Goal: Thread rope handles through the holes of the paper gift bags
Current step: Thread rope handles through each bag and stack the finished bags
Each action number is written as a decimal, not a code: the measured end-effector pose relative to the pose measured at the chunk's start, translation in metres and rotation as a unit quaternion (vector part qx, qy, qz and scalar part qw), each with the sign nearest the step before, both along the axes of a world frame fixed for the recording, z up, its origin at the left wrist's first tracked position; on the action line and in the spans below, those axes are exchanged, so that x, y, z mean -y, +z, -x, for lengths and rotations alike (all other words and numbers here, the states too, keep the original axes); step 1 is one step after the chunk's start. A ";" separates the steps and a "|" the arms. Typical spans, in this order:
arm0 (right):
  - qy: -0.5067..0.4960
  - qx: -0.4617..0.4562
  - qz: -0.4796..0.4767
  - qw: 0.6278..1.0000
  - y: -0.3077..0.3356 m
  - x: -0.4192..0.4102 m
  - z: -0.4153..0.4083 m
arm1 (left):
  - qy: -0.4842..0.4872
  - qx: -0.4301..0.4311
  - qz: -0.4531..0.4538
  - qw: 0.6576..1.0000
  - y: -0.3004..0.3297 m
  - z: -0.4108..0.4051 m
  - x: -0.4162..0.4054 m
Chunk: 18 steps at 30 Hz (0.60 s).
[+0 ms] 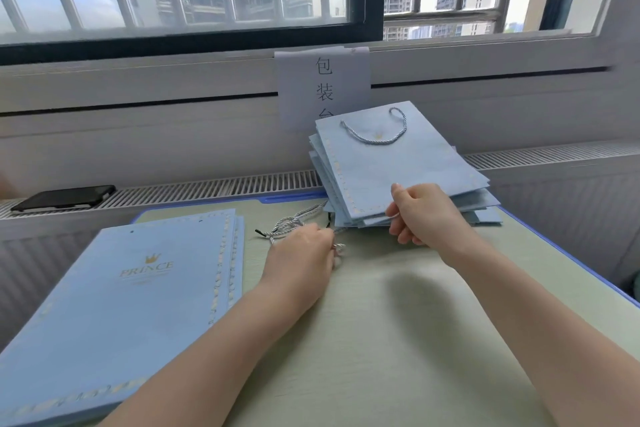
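A stack of flat light-blue paper gift bags (114,295) printed "PRINCE" lies at the near left, with small holes along its far edge. A second pile of blue bags (391,163) leans at the back right, its top bag carrying a blue-white rope handle (377,135). Between the piles lies a tangle of loose rope handles (294,220) with black tips. My left hand (304,250) rests on the table with its fingers curled round ropes from this tangle. My right hand (419,215) grips the near edge of the back pile, thumb on top.
A pale green table (398,340) with a blue rim carries everything. A black phone (65,198) lies on the radiator grille at the far left. A paper sign (323,87) hangs on the wall under the window, behind the back pile.
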State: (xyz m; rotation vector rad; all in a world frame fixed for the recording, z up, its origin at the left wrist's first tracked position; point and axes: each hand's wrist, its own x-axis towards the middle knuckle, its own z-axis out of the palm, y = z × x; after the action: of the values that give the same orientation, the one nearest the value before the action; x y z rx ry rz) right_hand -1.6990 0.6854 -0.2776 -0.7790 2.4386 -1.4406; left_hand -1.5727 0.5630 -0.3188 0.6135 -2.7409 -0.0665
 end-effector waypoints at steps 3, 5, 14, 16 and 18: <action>0.067 -0.113 0.014 0.991 -0.001 0.004 -0.010 | 0.002 -0.131 -0.034 0.991 0.009 -0.003 -0.004; 0.161 -0.146 0.052 0.975 0.000 0.007 -0.023 | -0.033 -0.248 -0.090 0.964 0.018 -0.004 -0.007; 0.210 -0.046 0.168 0.962 0.007 0.007 -0.033 | -0.089 -0.388 -0.168 0.902 0.032 -0.007 0.004; 0.178 -0.036 0.200 0.963 0.008 0.007 -0.030 | -0.083 -0.354 -0.148 0.919 0.041 -0.009 0.013; 0.156 -0.050 0.208 0.964 0.009 0.007 -0.029 | -0.085 -0.332 -0.173 0.923 0.056 -0.016 0.022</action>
State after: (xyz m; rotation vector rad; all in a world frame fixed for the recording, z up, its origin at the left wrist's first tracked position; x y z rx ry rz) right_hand -1.6704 0.6785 -0.2686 -1.2849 1.9713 -1.8366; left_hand -1.5571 0.5409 -0.2630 0.3433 -2.1134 -0.6822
